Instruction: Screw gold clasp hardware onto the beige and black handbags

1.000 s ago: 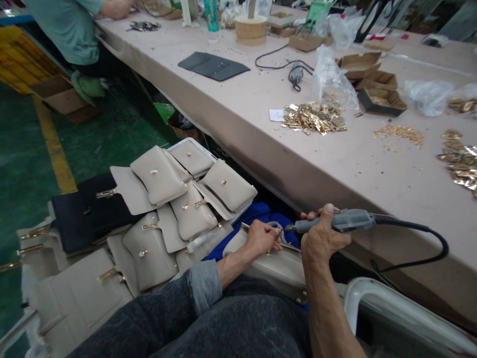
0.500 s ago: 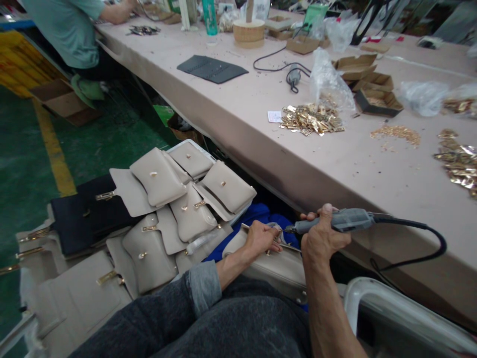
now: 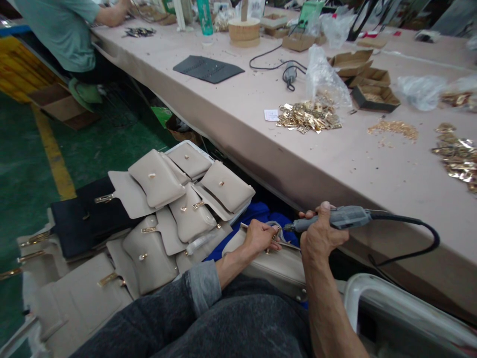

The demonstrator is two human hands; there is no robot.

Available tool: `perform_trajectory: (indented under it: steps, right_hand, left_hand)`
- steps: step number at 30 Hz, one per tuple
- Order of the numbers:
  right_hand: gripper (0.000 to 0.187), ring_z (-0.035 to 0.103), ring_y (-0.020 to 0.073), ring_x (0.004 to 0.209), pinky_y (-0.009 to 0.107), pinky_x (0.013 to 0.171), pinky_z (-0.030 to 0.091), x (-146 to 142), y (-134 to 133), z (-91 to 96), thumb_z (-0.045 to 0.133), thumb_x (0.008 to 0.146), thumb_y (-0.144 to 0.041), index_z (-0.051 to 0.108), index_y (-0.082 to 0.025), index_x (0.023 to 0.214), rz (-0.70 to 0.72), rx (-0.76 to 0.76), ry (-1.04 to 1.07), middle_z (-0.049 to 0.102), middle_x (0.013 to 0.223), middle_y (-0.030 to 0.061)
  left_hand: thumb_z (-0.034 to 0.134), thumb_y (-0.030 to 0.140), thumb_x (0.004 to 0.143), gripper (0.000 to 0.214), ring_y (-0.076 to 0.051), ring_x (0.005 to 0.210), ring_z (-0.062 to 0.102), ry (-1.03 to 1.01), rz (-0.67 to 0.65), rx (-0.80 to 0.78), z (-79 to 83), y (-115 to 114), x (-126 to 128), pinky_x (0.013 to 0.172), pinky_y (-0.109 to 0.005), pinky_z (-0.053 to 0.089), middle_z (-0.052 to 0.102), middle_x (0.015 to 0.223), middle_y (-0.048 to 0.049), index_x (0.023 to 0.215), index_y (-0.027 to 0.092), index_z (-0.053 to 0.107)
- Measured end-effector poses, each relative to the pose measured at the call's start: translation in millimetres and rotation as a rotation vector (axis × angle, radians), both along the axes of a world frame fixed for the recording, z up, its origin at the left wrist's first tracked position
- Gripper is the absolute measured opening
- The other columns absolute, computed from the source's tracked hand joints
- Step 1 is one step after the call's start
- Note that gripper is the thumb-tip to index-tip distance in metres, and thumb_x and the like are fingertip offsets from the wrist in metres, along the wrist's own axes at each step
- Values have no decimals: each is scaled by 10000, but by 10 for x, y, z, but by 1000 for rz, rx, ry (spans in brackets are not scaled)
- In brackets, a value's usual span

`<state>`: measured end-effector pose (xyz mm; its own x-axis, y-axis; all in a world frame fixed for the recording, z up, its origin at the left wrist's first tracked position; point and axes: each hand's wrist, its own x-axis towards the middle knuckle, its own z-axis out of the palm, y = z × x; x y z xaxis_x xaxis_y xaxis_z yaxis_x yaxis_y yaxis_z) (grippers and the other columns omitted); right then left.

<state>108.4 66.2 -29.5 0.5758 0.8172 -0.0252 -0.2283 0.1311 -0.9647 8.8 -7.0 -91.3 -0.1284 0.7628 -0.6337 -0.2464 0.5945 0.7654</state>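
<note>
My right hand [image 3: 319, 236] is wrapped round a grey electric screwdriver [image 3: 349, 218], whose black cord trails off to the right. The tool lies nearly level, its tip pointing left at my left hand [image 3: 259, 235]. With fingers pinched, my left hand grips the top of a beige handbag [image 3: 278, 271] in my lap, where small gold hardware shows. Whether the tip touches a screw is hidden by my fingers. To the left, beige handbags [image 3: 156, 179] with gold clasps lie piled up, several with flaps folded open; a black handbag [image 3: 80, 219] is among them.
A long covered table [image 3: 223, 109] runs along the far side, bearing a heap of gold metal fittings [image 3: 309, 118], small cardboard boxes [image 3: 376, 97] and another corded tool [image 3: 289, 74]. At lower right stands a white plastic bin [image 3: 352, 293]. A co-worker [image 3: 63, 35] sits at far left.
The view has shifted slightly, so the table things appear a little further left. Both hands, the screwdriver and the handbag keep nearly the same position.
</note>
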Motion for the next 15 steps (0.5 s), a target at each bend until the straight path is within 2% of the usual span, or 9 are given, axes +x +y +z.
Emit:
perform_trajectory:
  steps: [7,15]
  right_hand:
    - [350,574,127,526,341,531,644,12,-1,16,806,830,-388,579,-168,981,4,22,18,611,718,-23]
    - [403,568,115,533,340,541,651,40,8,-26,813,812,-437,560,-184,999,2,-4,34,596,735,-38]
  left_hand:
    - [640,315,1009,398,-232,599,752,16,-25,-3,75,2,0,533,-276,593,743,719,-126,678,105,709]
    - [613,250,1020,340,-246,644,769,-12,-6,-38,93,-3,-9,617,-326,634,763,776,-101,708,148,702]
